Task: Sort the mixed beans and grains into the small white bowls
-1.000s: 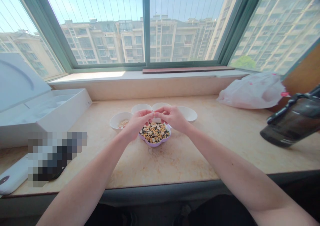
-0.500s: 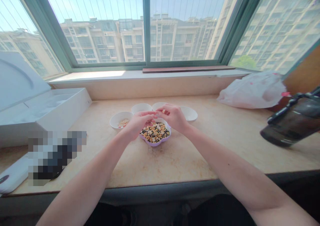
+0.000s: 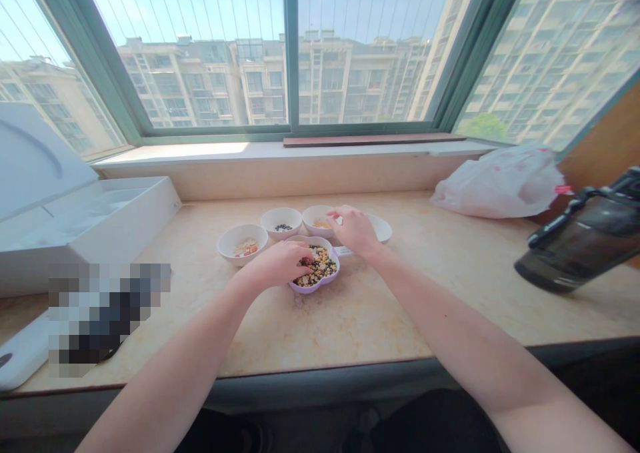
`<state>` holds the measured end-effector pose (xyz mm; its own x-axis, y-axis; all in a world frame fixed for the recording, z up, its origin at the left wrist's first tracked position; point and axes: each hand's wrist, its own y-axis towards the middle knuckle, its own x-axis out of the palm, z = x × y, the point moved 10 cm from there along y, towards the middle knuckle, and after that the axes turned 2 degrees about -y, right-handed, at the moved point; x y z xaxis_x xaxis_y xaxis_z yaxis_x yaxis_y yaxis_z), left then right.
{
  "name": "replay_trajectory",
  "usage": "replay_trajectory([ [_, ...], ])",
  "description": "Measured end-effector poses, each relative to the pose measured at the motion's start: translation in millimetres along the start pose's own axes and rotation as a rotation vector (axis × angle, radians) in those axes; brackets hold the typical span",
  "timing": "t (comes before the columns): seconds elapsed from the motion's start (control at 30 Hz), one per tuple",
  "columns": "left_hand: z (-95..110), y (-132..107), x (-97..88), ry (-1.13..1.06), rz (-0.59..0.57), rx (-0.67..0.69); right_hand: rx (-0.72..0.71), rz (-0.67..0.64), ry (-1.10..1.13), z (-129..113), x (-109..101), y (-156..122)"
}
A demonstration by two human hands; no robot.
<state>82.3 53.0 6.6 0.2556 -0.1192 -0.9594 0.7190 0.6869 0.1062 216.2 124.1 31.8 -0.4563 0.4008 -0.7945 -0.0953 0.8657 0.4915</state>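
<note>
My left hand (image 3: 281, 263) is over the left side of a purple, petal-edged bowl (image 3: 313, 288) full of mixed black, yellow and pale beans. Its thumb and fingers are apart and curve down to the beans, with nothing visibly gripped. My right hand (image 3: 354, 229) is above a white bowl (image 3: 314, 211) with some yellow kernels (image 3: 321, 224) in it. Those fingers point down, and a gap shows between thumb and forefinger. Another white bowl (image 3: 273, 217) holds black beans (image 3: 283, 227). The leftmost white bowl (image 3: 226, 239) has pale and reddish pieces (image 3: 246, 247).
A fourth white bowl (image 3: 383, 227) is partly behind my right hand. An open white box (image 3: 125, 216) and a pixelated object (image 3: 110, 319) lie left. To the right are a plastic bag (image 3: 495, 185) and a dark, tilted bottle (image 3: 575, 246). A window ledge (image 3: 225, 151) runs behind the counter.
My hands were together above the purple bowl and have parted. The left has moved down to the beans, the right slightly right over the kernel bowl. The black beans and yellow kernels have come into view.
</note>
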Motion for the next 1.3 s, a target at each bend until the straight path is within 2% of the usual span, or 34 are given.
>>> replay_trajectory([
  [0.2, -1.4, 3.2, 3.7, -0.017, 0.017, -0.005, -0.005, -0.004, 0.003, -5.0, -2.1, -1.6],
  [0.5, -0.3, 2.0, -0.2, -0.007, 0.048, 0.017, -0.011, -0.020, 0.037, -10.1, -3.3, -3.5],
  [0.63, -1.9, 1.4, -7.9, -0.022, 0.116, 0.005, -0.006, -0.007, 0.056, -9.8, -6.2, -3.5],
  [0.73, -4.1, -2.2, -24.8, -0.055, 0.260, -0.017, -0.002, 0.007, 0.087, -9.7, -8.9, -3.0],
  [0.93, -7.2, -22.5, -68.5, -0.134, 0.635, -0.037, 0.023, -0.019, 0.266, -16.6, -11.6, -5.2],
  [1.0, -9.7, -31.1, -79.2, -0.134, 0.747, -0.053, 0.047, -0.118, 0.439, -21.6, -3.5, -8.2],
  [1.13, -6.8, -46.9, -93.1, -0.105, 0.927, -0.028, 0.102, -0.396, 0.827, -39.2, 19.0, -21.0],
  [1.3, 2.1, -67.6, -104.9, -0.024, 1.142, 0.002, 0.145, -0.529, 0.952, -52.0, 25.9, -32.3],
])
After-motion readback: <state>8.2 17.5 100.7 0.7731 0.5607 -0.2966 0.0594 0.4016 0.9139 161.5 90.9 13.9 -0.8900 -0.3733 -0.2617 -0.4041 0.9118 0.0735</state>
